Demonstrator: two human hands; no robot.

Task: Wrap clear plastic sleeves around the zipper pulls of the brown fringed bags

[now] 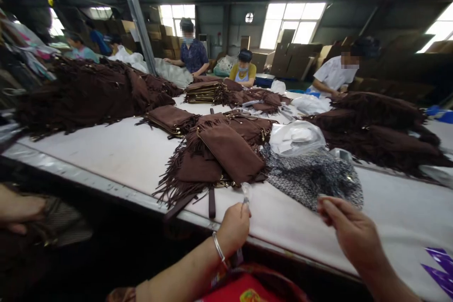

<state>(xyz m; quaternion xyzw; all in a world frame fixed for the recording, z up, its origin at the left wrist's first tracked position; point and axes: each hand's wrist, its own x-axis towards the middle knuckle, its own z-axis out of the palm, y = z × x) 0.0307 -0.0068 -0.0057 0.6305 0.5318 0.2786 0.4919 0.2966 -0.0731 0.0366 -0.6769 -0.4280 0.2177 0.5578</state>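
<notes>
My left hand, with a bracelet on the wrist, is closed at the table's front edge. A small piece of clear plastic sticks up out of its fist. Below the fist, part of a dark strap shows. My right hand hovers over the table to the right, thumb and fingers pinched together; whatever lies between the fingertips is too small to make out. Just beyond it lies a black-and-white knitted cloth. Brown fringed pouches with wrist straps are heaped in front of my left hand.
A clear plastic bundle rests by the cloth. Larger piles of brown pouches stand at left and right. A neighbour's hand is at far left. Several co-workers stand across the table. Purple pieces lie near right.
</notes>
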